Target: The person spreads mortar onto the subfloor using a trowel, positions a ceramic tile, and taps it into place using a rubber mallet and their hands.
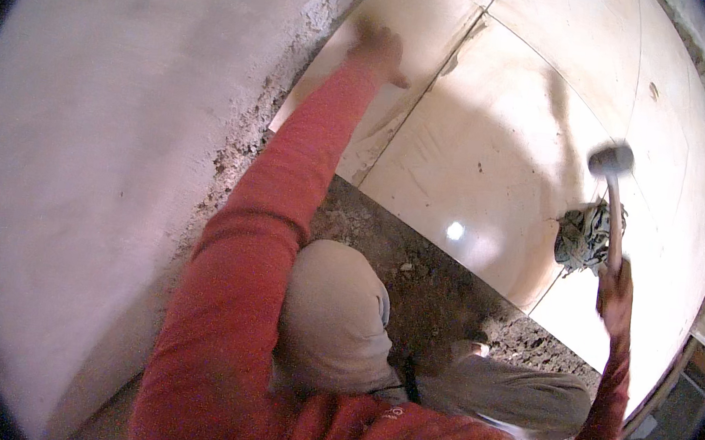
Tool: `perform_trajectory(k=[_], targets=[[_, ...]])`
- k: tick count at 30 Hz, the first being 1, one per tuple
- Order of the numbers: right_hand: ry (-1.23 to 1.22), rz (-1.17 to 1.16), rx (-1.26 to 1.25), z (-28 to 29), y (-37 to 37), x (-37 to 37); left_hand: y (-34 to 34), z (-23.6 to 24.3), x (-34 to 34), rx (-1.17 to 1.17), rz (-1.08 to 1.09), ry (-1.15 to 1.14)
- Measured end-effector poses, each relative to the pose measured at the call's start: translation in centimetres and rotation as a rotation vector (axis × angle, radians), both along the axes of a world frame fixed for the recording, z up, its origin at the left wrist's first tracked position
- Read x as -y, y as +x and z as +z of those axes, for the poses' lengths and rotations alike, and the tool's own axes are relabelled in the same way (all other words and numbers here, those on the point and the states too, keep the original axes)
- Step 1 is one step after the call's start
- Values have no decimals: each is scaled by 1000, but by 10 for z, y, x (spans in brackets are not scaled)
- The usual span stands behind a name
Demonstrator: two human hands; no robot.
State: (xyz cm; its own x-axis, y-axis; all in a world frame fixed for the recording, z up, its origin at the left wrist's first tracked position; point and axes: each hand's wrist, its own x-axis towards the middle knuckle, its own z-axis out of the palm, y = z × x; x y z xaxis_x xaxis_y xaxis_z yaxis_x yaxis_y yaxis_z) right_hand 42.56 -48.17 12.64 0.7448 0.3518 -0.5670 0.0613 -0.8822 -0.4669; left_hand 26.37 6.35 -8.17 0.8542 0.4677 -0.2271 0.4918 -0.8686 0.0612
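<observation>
My left hand (375, 51) reaches out along the wall, slightly blurred, with its fingers apart over a narrow cream tile (431, 20). It seems to rest on the tile, though contact is hard to make out. In my right hand (615, 298) is a mallet (616, 213), gripped by its wooden handle. The dark mallet head (611, 160) is raised and blurred over the tiled floor on the right. A dark joint separates the narrow tile from a large cream tile (479, 139) with dusty smears on it.
A rough-based plastered wall (117, 104) runs along the left. Bare soil (422, 286) lies between my knees and the tile edge. A crumpled patterned cloth (580, 238) rests on the tiles, beyond my right hand. Several more tiles extend to the far right.
</observation>
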Motion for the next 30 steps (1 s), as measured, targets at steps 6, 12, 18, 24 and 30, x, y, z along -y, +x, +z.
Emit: perform_trajectory(k=[6,12,18,24,30], targets=[[281,378,245,-69,32,-223,-4,-2,1,-5,139,-73],[345,492,421,-167,18,-325,7,0,15,35,112,-68],[543,359,425,-185,-34,-347,-4,-9,12,6,116,-96],[493,376,357,-163,-27,-356,-5,-3,9,-38,89,-70],[437,356,379,-165,-8,-358,-2,-4,7,-24,71,-46]])
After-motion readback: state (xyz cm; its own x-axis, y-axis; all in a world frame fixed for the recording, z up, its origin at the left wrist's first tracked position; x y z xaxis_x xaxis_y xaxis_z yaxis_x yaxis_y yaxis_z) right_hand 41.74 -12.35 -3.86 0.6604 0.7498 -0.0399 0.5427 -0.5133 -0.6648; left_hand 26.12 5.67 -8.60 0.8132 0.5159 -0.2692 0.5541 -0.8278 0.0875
